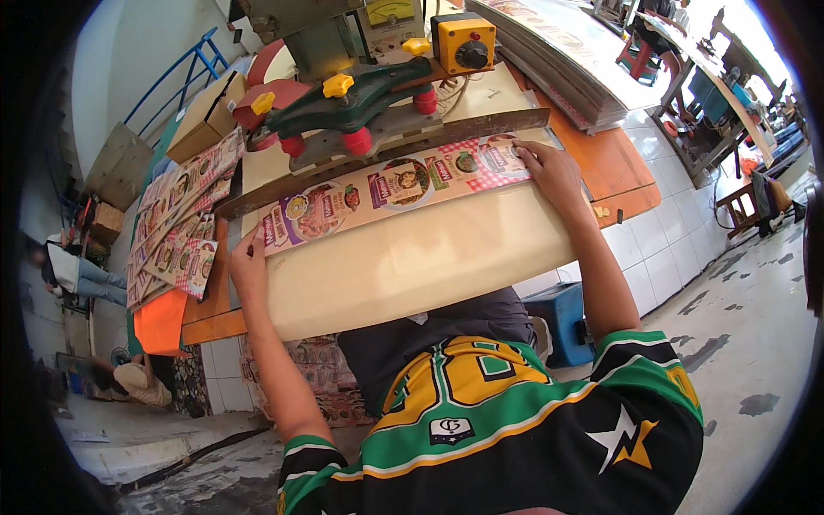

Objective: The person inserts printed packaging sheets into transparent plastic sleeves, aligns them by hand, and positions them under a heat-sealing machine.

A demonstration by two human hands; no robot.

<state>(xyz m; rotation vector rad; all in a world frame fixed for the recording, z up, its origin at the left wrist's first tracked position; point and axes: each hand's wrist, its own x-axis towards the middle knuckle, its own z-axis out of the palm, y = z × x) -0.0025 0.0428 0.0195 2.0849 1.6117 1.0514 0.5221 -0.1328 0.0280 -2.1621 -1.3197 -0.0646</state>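
Note:
A long printed strip (pixel 343 209) with food pictures and pink checks lies across a cream sheet (pixel 412 253) along the front of a press. My left hand (pixel 249 264) is closed at the strip's left end, its fingertips on the corner. At the other end, my right hand (pixel 552 174) grips the right edge with bent fingers. Directly behind the strip runs the press's long metal bar (pixel 403 137), and the strip's far edge lies close against it. Above the bar sits a dark green press head (pixel 360 107) with yellow knobs and red spacers.
Stacked printed sheets (pixel 176 206) lie left of the press, beside a cardboard box (pixel 206 116) and an orange sheet (pixel 160 322). A yellow control box (pixel 463 43) is at the back. A tall stack of boards (pixel 566 64) stands at the far right. A blue bin (pixel 560 319) is below the table.

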